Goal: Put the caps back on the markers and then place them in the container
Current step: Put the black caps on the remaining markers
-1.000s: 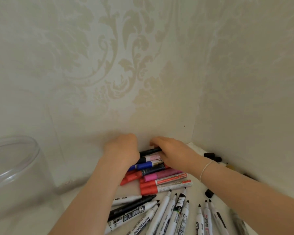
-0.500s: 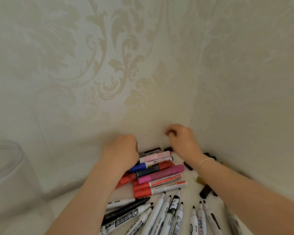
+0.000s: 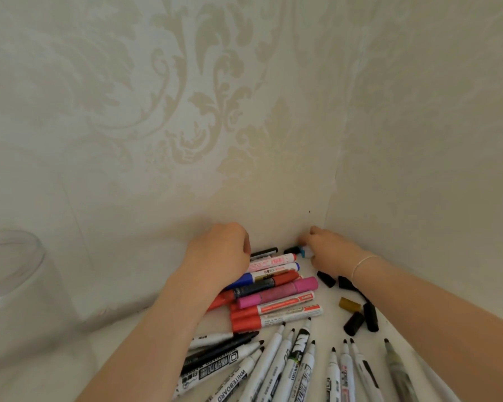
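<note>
Nearest to us, uncapped whiteboard markers [image 3: 276, 369] fan out over the white bench [image 3: 325, 332], black tips pointing away toward the corner. Just beyond them lies a tight bundle of red, pink and blue markers [image 3: 273, 297], side by side and touching. To its right, loose black caps [image 3: 360, 320] and one gold cap [image 3: 349, 304] sit scattered on the bench near our right forearm. Our left hand [image 3: 218, 256] rests on the far left end of the coloured bundle; its fingers curl down out of sight, so we cannot tell whether they grip anything. Our right hand [image 3: 331, 248], a thin bracelet [image 3: 363, 264] at the wrist, reaches into the corner, fingers pinched on a small blue cap [image 3: 303, 252]. The clear container [image 3: 15, 274] stands at the far left, well apart from the markers. Behind everything, two walls papered in pale damask [image 3: 204, 111] meet in a corner.
</note>
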A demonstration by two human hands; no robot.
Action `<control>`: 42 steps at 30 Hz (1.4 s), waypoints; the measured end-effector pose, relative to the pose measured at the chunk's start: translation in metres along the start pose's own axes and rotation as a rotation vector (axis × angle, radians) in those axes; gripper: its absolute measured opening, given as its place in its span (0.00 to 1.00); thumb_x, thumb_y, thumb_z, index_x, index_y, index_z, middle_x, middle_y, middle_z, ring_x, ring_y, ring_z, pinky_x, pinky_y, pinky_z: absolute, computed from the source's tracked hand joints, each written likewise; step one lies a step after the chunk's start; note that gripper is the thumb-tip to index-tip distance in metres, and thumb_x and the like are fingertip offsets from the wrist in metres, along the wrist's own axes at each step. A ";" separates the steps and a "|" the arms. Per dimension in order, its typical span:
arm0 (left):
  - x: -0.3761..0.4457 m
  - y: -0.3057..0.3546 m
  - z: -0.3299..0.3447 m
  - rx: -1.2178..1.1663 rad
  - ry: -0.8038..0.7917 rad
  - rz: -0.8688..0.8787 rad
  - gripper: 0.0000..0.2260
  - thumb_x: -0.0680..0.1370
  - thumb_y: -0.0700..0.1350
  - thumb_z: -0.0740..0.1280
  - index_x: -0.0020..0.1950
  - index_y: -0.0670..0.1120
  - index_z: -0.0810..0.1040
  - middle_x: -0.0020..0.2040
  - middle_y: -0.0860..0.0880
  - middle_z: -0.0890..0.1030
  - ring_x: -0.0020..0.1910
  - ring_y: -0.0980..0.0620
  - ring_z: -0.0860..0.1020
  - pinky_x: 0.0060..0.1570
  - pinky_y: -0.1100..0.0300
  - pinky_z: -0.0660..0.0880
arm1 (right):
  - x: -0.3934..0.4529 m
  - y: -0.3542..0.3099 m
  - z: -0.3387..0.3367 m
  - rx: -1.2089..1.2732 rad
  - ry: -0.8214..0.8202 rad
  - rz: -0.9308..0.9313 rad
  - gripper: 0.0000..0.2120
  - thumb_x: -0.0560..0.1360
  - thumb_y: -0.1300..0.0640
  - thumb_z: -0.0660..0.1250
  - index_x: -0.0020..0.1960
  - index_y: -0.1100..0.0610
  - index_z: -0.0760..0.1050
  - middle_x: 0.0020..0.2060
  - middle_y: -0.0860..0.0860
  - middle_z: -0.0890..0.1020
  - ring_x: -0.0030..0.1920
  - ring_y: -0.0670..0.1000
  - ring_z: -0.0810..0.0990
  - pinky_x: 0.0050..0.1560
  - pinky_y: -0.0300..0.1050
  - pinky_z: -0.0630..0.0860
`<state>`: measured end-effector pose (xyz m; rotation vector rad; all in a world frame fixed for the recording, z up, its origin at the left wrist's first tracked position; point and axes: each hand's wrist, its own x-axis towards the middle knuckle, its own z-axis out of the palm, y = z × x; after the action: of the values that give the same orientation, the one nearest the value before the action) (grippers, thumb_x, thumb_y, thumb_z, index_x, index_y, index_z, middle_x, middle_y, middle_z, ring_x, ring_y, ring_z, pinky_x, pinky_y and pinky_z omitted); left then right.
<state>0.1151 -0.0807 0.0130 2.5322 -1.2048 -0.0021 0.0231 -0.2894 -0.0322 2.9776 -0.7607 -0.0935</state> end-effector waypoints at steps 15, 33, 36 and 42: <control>-0.011 0.022 -0.004 -0.087 -0.248 0.161 0.06 0.76 0.45 0.68 0.50 0.46 0.82 0.41 0.49 0.82 0.43 0.51 0.79 0.42 0.60 0.73 | -0.022 0.004 0.000 -0.392 -0.096 0.008 0.12 0.80 0.61 0.56 0.59 0.58 0.74 0.57 0.55 0.78 0.58 0.55 0.75 0.56 0.45 0.67; -0.024 0.010 -0.015 -0.032 -0.548 0.045 0.05 0.73 0.41 0.72 0.47 0.42 0.84 0.35 0.50 0.83 0.37 0.54 0.80 0.43 0.59 0.78 | -0.125 -0.054 -0.050 0.439 0.086 0.138 0.08 0.78 0.60 0.60 0.51 0.59 0.77 0.35 0.51 0.74 0.34 0.50 0.72 0.27 0.38 0.64; -0.035 0.008 -0.018 -0.076 -0.479 0.079 0.02 0.73 0.39 0.71 0.43 0.44 0.83 0.34 0.50 0.82 0.34 0.55 0.79 0.38 0.63 0.76 | -0.140 -0.055 -0.051 0.436 0.085 0.160 0.06 0.77 0.60 0.62 0.43 0.59 0.77 0.32 0.50 0.73 0.34 0.51 0.72 0.27 0.39 0.62; -0.065 0.020 -0.006 -0.168 -0.375 0.235 0.03 0.74 0.44 0.70 0.43 0.50 0.83 0.31 0.53 0.82 0.29 0.61 0.76 0.42 0.63 0.75 | -0.163 -0.041 -0.054 0.473 0.106 0.216 0.04 0.75 0.59 0.65 0.46 0.59 0.77 0.40 0.56 0.78 0.40 0.54 0.75 0.31 0.39 0.67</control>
<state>0.0593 -0.0415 0.0153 2.2931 -1.5625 -0.5192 -0.0964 -0.1724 0.0257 3.2606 -1.2352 0.2946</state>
